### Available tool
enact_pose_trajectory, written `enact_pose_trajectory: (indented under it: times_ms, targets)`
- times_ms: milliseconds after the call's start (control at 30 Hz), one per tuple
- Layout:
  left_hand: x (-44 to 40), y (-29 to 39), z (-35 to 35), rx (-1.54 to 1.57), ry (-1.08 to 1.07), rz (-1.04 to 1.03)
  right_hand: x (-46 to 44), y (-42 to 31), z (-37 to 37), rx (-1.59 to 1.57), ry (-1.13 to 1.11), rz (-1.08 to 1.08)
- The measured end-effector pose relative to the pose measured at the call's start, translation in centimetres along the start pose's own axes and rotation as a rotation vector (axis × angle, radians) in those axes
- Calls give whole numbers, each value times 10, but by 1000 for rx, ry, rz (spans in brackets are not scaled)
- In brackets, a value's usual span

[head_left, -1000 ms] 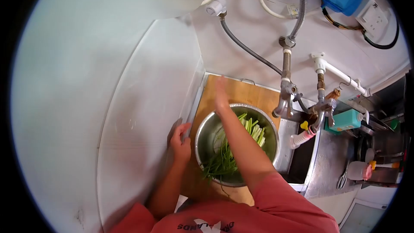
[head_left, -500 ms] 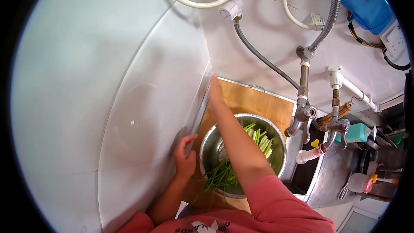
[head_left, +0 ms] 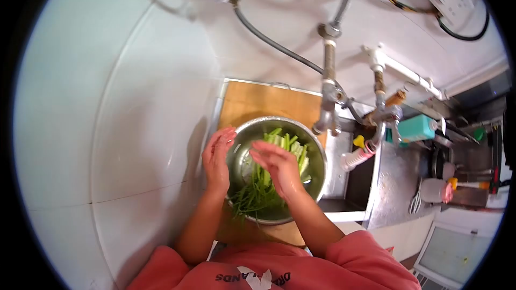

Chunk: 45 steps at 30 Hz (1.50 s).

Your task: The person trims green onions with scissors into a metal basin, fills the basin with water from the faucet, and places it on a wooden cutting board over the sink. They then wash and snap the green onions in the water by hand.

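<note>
A round steel basin (head_left: 318, 193) rests on a wooden board (head_left: 247, 96). Inside it lie long thin green leaves like scallion tops (head_left: 252, 196) and thicker pale green stalks (head_left: 303, 158). My right hand (head_left: 277, 166) hovers over the basin, fingers extended and slightly curved, with nothing in it; it hides part of the greens. At the basin's left rim is my left hand (head_left: 217, 158), fingers stretched upward and holding nothing. Whether it touches the rim I cannot tell.
Old metal taps (head_left: 329, 102) stand at the wall over the sink (head_left: 360, 188), right of the board. A pink-and-white spout hose (head_left: 357, 157) hangs there. Farther right are a turquoise bottle (head_left: 414, 129) and scissors (head_left: 415, 202) on the steel counter (head_left: 395, 182). A white wall rises close on the left.
My right hand has come back from the board's far left corner to above the basin. My left hand has moved up beside the rim, its fingers straighter. The camera view has shifted.
</note>
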<state>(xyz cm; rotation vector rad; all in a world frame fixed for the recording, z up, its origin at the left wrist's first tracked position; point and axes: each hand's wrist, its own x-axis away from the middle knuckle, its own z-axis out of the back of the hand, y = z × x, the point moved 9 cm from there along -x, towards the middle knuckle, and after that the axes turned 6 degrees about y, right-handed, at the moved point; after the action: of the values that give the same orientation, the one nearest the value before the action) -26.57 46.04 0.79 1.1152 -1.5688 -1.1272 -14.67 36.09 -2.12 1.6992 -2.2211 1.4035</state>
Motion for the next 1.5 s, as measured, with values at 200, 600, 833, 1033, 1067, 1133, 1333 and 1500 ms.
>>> enact_pose_trajectory:
  times_ms: [200, 600, 833, 1033, 1067, 1133, 1333, 1500]
  targets:
    - [34, -31, -53, 4, -191, 162, 87, -15, 139, 34, 394, 152]
    - [189, -25, -223, -235, -911, 210, 170, -78, 215, -131, 591, 360]
    - [215, -74, -228, -193, -766, 305, 182, -94, 213, -76, 434, 316]
    - [209, -80, -197, -113, -604, 400, 166, -86, 190, -58, 292, 246]
    - [206, -79, -191, -118, -604, 397, 163, -84, 184, -43, 266, 235]
    - [195, -73, -174, -146, -545, 405, 152, -75, 171, -1, 218, 197]
    - [119, -54, -75, -731, -468, -135, 116, -38, 130, 190, 134, 95]
    - [51, -74, -30, -1227, -490, -177, 51, -32, 107, 1227, 213, 534]
